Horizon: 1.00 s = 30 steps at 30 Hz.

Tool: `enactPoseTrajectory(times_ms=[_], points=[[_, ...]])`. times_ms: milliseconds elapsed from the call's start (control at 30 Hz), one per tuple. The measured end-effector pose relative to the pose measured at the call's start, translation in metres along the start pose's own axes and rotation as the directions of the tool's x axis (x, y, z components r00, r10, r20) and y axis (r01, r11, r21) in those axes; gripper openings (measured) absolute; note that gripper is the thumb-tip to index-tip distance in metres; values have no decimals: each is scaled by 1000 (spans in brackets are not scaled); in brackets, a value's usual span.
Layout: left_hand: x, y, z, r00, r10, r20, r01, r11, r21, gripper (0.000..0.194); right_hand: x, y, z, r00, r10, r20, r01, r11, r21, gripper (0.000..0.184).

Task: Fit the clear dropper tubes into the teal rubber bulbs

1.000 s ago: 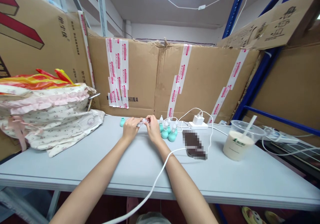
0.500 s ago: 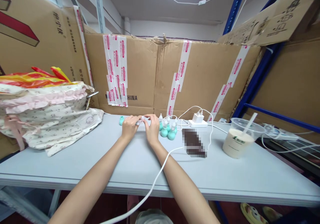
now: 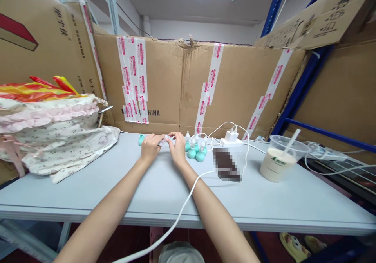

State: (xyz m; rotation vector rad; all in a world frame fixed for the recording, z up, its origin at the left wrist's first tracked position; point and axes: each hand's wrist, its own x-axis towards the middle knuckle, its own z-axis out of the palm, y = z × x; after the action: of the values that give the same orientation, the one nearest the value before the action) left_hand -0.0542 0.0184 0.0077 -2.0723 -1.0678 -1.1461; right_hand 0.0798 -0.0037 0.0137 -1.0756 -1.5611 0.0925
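My left hand (image 3: 150,147) and my right hand (image 3: 177,147) are close together above the table, fingertips pinched on a small translucent plastic nozzle piece (image 3: 166,138). Both sets of fingers are closed, and they cover much of the piece, so its full shape is hidden. Just left of my left hand stands a turquoise squeeze bulb (image 3: 141,139) without a nozzle. To the right of my right hand is a cluster of several turquoise bulb aspirators (image 3: 200,155), upright, with clear pointed nozzles on top.
A white cable (image 3: 176,220) crosses over my right forearm. Right of the bulbs lie a pixelated dark object (image 3: 226,165), a white charger on a power strip (image 3: 231,138) and a milky drink cup (image 3: 277,163). A floral cloth bag (image 3: 64,141) sits left; cardboard (image 3: 164,83) walls the back.
The whole view has shifted slightly. My hands stay together on the translucent piece, with only a small change in the fingers.
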Motion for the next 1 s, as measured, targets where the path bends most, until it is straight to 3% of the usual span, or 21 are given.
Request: enactPoseTrajectory(times_ms=[367,733,1000], points=[[-3,-7,5,999,46,17,-46,999,27,23,-4,-3,-4,999,-41,6,41,996,-79,14],[-4,-5,-1,984,126,126,-132,991,40,33,1,14,-4,993,14,120,-7,998,-59,15],[-4,-6,3,988,120,95,-125,991,51,33,7,24,2,987,82,135,-96,990,101,15]])
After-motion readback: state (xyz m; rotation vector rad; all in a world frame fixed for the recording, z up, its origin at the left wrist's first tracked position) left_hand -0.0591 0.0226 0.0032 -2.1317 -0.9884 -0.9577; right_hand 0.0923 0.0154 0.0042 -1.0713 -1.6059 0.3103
